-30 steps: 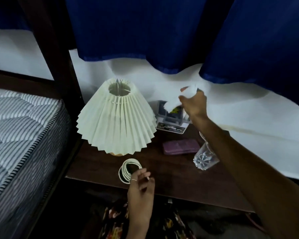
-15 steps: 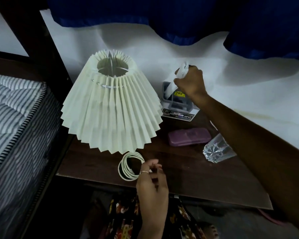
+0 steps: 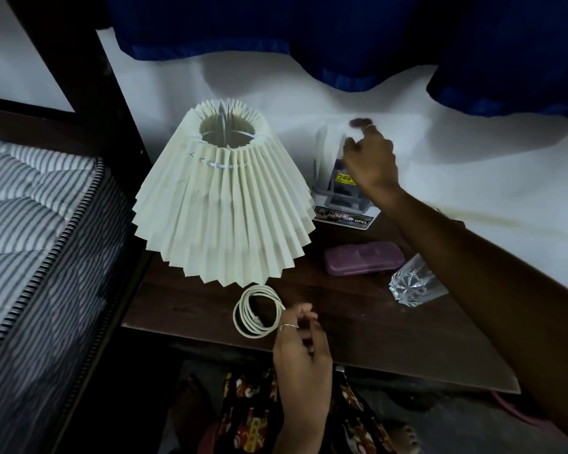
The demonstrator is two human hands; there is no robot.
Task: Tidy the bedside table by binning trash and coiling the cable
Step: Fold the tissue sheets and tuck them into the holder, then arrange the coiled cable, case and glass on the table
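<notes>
A white cable (image 3: 258,311) lies coiled in a neat ring on the dark wooden bedside table (image 3: 390,342), near its front edge. My left hand (image 3: 300,352) hovers just right of the coil, fingers loosely curled, holding nothing. At the back of the table stands a small grey box (image 3: 339,196) on a printed card. A blurred white piece of paper (image 3: 328,152) sticks up out of it. My right hand (image 3: 371,162) is over the box beside the paper, fingers spread and blurred by motion.
A pleated cream lampshade (image 3: 223,204) fills the table's left half. A purple case (image 3: 362,258) and a clear cut glass (image 3: 413,283) lie on the right under my right forearm. A striped mattress (image 3: 30,231) is at the left, and blue curtains (image 3: 308,34) hang behind.
My right hand brought the white paper down into the grey box and its fingers have spread. My left hand stayed beside the coil. The view tilted downward and closer.
</notes>
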